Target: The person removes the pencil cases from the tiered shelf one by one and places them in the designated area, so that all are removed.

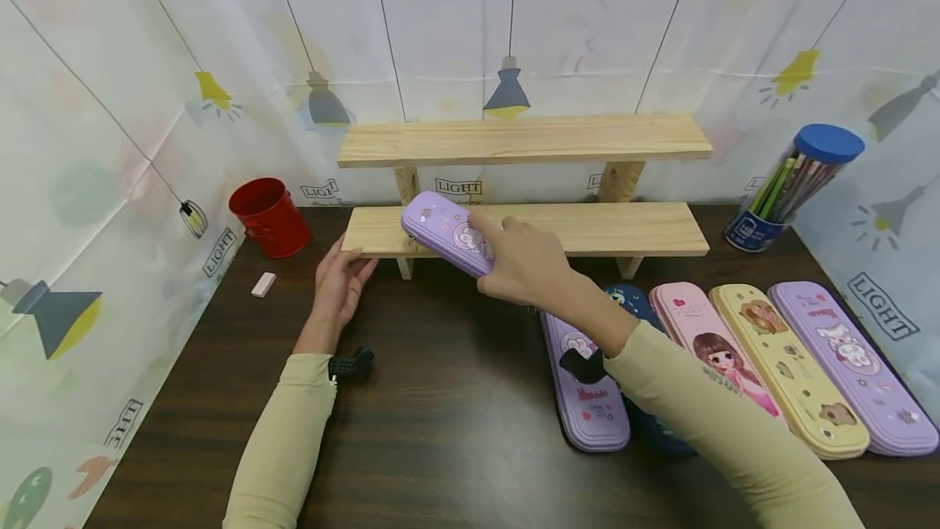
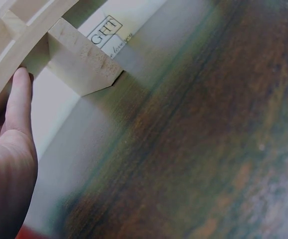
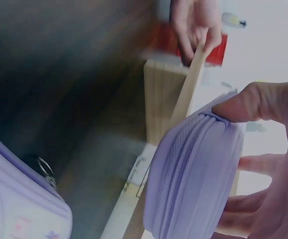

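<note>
In the head view my right hand (image 1: 525, 261) grips a purple pencil case (image 1: 441, 223) by its right end, tilted over the left part of the lower wooden shelf (image 1: 587, 227). The right wrist view shows the zipped side of this pencil case (image 3: 184, 174), with the thumb of the right hand (image 3: 268, 149) across its edge. My left hand (image 1: 339, 284) holds the left end of the lower shelf board; in the left wrist view a finger of the left hand (image 2: 14, 134) lies against the board's underside. Whether the case touches the board cannot be told.
Right of centre lie another purple pencil case (image 1: 591, 406), a dark blue one (image 1: 624, 296) partly under my arm, a pink one (image 1: 676, 304), a yellow one (image 1: 793, 374) and a further purple one (image 1: 855, 366). A red bucket (image 1: 270, 219), white eraser (image 1: 263, 284) and pencil tub (image 1: 793, 186) stand around the shelf.
</note>
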A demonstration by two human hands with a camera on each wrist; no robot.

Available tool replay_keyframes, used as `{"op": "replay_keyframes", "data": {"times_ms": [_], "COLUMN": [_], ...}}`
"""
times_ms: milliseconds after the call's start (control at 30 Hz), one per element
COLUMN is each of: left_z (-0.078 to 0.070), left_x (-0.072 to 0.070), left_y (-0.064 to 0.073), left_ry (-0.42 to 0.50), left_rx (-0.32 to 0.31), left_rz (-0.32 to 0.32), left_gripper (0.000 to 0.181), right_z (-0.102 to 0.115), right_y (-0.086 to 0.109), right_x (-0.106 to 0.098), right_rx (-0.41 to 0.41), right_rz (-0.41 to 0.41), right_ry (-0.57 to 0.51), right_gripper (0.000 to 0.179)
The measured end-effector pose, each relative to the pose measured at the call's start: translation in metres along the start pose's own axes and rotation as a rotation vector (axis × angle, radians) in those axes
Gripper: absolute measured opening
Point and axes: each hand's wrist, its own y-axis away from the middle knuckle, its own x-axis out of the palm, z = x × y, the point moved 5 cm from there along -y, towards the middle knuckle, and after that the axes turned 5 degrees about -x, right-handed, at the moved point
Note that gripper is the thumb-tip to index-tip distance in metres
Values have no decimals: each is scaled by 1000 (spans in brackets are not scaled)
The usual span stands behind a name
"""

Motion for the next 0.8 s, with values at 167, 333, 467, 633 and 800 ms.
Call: {"op": "replay_keyframes", "data": {"times_ms": [167,333,467,633,800], "left_z": [0,-1,-1,0,2], "left_x": [0,0,1,-1,1], "left_y": [0,0,1,4,4], "left_ry": [13,0,-16,-4,-3], "left_rx": [-10,-1,14,13,13], "left_rz": [7,10,13,7,23], "left_gripper": [59,59,59,60,61], "right_z": [5,9,12,17,24], "right_y": [29,58,79,99,110], "right_x": [4,14,26,40,50], "right_rx": [42,46,55,60,57], "right_rz": [25,67,110,134,152], "right_ry": [24,34,22,-13,-21], "right_gripper": [91,96,96,94,91]}}
